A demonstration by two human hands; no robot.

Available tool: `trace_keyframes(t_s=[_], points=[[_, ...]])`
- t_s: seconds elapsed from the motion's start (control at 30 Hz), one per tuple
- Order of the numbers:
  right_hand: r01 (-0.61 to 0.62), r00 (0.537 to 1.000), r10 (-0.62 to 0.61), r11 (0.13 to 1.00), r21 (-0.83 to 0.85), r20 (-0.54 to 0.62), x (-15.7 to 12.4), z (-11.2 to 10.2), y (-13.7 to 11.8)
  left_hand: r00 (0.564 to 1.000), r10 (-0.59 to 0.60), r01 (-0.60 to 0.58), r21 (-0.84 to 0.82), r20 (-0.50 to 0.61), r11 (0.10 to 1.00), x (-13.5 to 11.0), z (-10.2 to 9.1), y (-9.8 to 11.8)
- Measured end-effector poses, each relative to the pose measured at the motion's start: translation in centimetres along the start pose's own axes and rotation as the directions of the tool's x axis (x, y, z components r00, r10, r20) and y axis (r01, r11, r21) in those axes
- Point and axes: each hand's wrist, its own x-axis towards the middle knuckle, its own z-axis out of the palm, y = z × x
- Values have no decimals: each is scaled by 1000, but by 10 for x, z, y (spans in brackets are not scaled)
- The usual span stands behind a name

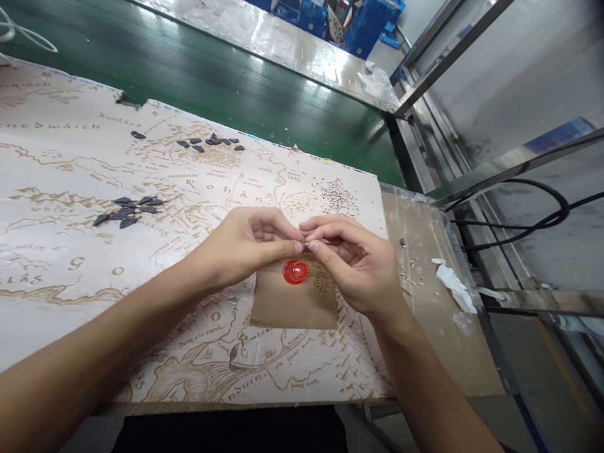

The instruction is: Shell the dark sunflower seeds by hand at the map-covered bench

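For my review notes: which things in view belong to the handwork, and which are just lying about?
Likely part of the work:
small piece, pinched between left hand and right hand
red dish
brown sheet
tiny bits on it
dark pieces

Apparently just lying about:
crumpled white material
blue crates
black cables

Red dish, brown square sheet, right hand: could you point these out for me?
Red dish (287,274), head view: its left side.
Brown square sheet (285,310), head view: bare lower part.
Right hand (365,265), head view: middle of the hand.
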Motion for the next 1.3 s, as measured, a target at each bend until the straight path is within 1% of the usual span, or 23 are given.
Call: trace_keyframes(t_s=[0.23,0.43,0.6,0.73,0.87,1.0,1.3], points=[[38,999,-38,999,7,-27,1,3,-1,999,46,-47,-62,-23,997,-2,4,1],[120,992,-119,993,22,-37,1,0,-4,988,155,-154,-110,-3,982,-2,6,2],[134,991,-133,990,34,-35,1,2,-3,985,174,-171,-121,10,978,-1,5,0],[122,992,-119,990,67,-46,3,2,-1,986,164,-162,-124,4,979,-1,5,0],[81,996,-72,979,189,-50,4,0,4,992,130,-130,-90,-4,987,-1,4,1],[36,999,-22,951,306,-48,4,-1,7,989,145,-143,-92,11,985,0,4,2],[26,999,-16,947,321,-34,6,0,5,992,127,-124,-113,18,986,0,4,2]])
